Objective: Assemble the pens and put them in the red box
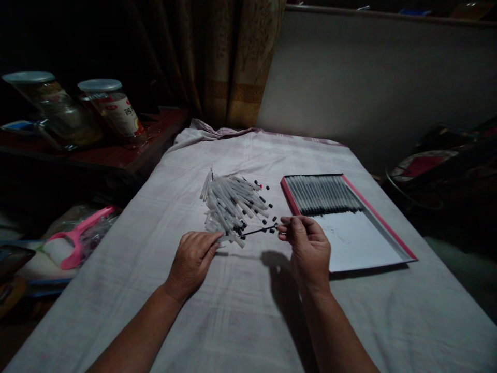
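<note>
My left hand (195, 257) pinches a translucent pen barrel (226, 238) at the near edge of a heap. Between the fingers of my right hand (306, 238) is a thin dark pen refill (258, 230), which points left toward that barrel. I cannot tell whether the two touch. Just beyond lies the loose heap of clear pen barrels (233, 199). Small black plugs (271, 205) are scattered along its right side. On the right, a shallow red-edged box (392, 238) holds a row of pens (324, 192) with black ends, laid side by side along its far part.
A pale checked cloth (233, 321) covers the table. To the left, a dark wooden stand (128, 155) carries a lidded jar (116, 111) and a glass jug (66, 124). Lower left is a pink-handled item (79, 235). A curtain (240, 62) and a wall rise behind.
</note>
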`<state>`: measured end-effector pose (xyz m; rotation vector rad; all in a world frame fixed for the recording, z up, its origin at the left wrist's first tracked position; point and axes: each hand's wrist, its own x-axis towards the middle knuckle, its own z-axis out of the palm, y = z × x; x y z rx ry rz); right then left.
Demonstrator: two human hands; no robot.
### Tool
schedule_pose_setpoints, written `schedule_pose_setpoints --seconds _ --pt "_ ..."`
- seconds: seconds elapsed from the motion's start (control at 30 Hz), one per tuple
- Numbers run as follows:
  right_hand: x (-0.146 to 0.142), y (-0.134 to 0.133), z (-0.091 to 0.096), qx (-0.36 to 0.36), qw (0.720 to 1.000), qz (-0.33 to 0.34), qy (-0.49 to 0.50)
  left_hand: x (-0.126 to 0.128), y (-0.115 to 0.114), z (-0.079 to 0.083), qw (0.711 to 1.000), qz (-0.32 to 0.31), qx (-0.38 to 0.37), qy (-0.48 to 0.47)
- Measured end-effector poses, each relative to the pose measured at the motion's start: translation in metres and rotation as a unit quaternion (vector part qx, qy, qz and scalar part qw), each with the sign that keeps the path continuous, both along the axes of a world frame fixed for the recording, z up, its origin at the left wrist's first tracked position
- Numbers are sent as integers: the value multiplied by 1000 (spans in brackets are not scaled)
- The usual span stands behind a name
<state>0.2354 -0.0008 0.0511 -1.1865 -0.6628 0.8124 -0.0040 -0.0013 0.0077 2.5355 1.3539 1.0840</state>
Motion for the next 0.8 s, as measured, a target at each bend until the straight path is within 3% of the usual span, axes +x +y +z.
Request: schedule_pose_setpoints --seconds 0.17,0.23,0.3,0.37,0.47,0.57,0.67,0.73,0.8 --pt "-9 -3 -2 -21 999 37 -26 1 -2 2 1000 -10 7 8" --pt "-16 -6 -8 -34 992 96 -68 1 -2 3 1000 -18 7 9" --pt "-21 -6 -15 -31 969 189 -155 1 -3 3 1000 -24 0 9" --pt "-22 -1 -21 -8 929 261 -262 1 -3 2 1000 -23 -9 7" --pt "-17 21 -23 1 882 235 -409 0 -2 1 1000 -11 -15 -4" --pt "-9 53 -17 -72 799 179 -570 -1 -2 -1 1000 -3 -22 -12" --pt "-10 79 -8 -135 699 190 -676 -1 -1 -3 999 -2 -25 -23" --pt "-14 90 -6 -162 653 200 -712 -1 -1 -3 999 -2 -22 -29" --pt "-18 95 -6 -187 626 206 -729 -1 -1 -3 999 -7 -21 -32"
